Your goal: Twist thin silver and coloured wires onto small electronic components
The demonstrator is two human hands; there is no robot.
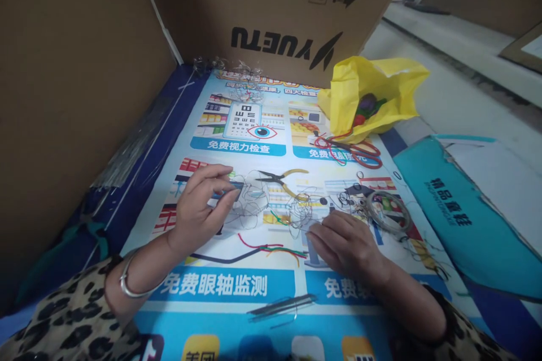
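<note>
My left hand (202, 203) is pinched shut on the edge of a thin wire loop shape (250, 198) that lies on a printed poster (237, 287). My right hand (345, 243) rests palm down on the poster, fingers curled and pointing left toward a small tangle of fine wire (301, 215); what its fingertips hold, if anything, is hidden. Yellow-handled pliers (283, 179) lie just beyond the wire shape. Short red, green and orange wire pieces (271, 248) lie between my hands.
A yellow plastic bag (372, 96) with coloured bits sits at the back right, red-handled scissors (353, 149) beside it. A wire coil (387, 208) lies right of my right hand. Cardboard boxes (271, 5) wall the back and left. A bundle of straight wires (282, 306) lies near me.
</note>
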